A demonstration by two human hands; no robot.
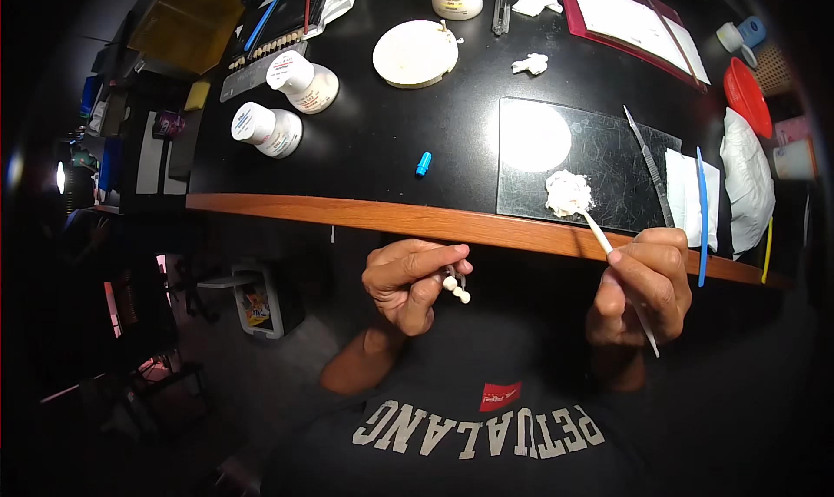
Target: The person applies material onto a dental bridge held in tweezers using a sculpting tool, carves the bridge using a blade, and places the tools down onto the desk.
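Note:
My left hand (411,280) is closed in front of the table edge, its fingers pinching a small piece with several white tooth-like beads (456,290), which looks like a dental bridge. Part of that piece is hidden behind the fingers. My right hand (645,290) grips a slim white brush-like stick (599,235), slanted up and away from me. The far tip of the stick meets a mound of creamy white paste (569,193). That paste lies on a dark glass slab (599,145) at the table's near edge, below a bright round reflection.
A metal dental tool (647,162) lies across the slab's right side, near a blue stick (702,219) and white tissue (686,188). White-capped bottles (276,132), a blue cap (423,164) and a round cream dish (415,56) stand left. A red-framed tray (630,28) sits behind.

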